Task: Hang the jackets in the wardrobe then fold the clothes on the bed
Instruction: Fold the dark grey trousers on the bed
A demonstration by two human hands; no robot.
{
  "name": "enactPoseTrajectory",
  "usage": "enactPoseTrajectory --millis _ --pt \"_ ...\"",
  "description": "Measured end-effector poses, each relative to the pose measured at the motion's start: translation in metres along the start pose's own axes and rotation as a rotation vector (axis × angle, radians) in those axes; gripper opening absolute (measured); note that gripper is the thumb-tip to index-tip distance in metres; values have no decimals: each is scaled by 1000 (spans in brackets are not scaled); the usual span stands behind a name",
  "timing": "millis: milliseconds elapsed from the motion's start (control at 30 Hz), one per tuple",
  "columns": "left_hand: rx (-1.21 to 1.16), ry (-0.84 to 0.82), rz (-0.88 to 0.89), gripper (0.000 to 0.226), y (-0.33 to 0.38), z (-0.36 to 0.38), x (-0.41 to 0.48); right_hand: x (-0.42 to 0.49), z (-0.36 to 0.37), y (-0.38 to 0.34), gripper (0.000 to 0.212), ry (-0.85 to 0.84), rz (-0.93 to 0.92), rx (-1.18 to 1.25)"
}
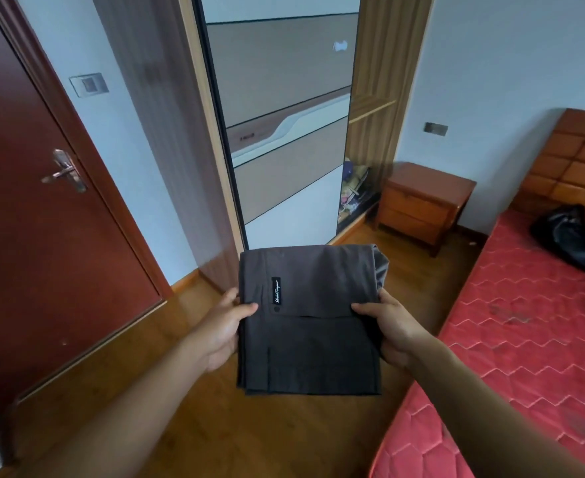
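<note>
Folded grey garment (308, 319): held level between our fingers, left hand (220, 327) and right hand (394, 327) pinching opposite edges, we judge, to keep the folds intact.

Trousers (318, 305): plain charcoal grey, as I read them.
Label (276, 291): black with white script, on the trousers.
Mattress (525, 339): red, quilted hexagons, right of the trousers.
Wardrobe door (284, 132): taupe and white bands, beyond the trousers.
Nightstand (418, 205): reddish-brown wood, beyond the trousers, rightward.
Room door (42, 236): dark red-brown, left of the trousers.
</note>
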State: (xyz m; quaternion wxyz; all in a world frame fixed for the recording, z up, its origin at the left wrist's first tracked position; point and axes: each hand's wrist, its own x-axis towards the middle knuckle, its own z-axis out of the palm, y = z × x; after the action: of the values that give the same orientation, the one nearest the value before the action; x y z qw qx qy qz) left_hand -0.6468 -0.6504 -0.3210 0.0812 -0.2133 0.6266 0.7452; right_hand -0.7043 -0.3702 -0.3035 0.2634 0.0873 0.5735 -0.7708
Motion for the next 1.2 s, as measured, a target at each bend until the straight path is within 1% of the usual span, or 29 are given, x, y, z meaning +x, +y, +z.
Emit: enactPoseTrajectory --millis 133,267,367,500,600,900,1200 --pt "5 -14 4 32 22 -9 38 29 16 -10 34 54 -7 23" --pt "13 -42 -11 32 38 -1 84 63 13 -25 34 115 -21 23" --pt "34 -56 -21 31 50 10 125 98 1 -39 36 152 -19 52" --pt "84 -68 -15 31 72 31 193 158 -23 -63 44 176 -27 79" --pt "118 -85 -15 30 97 60 251 206 -47 -98 41 186 -39 87" --pt "165 -183 -11 27 189 183 411 331 -138 -237 36 258 -60 82" --pt "175 -255 -21 33 249 274 570 463 -214 -333 37 346 -74 82"
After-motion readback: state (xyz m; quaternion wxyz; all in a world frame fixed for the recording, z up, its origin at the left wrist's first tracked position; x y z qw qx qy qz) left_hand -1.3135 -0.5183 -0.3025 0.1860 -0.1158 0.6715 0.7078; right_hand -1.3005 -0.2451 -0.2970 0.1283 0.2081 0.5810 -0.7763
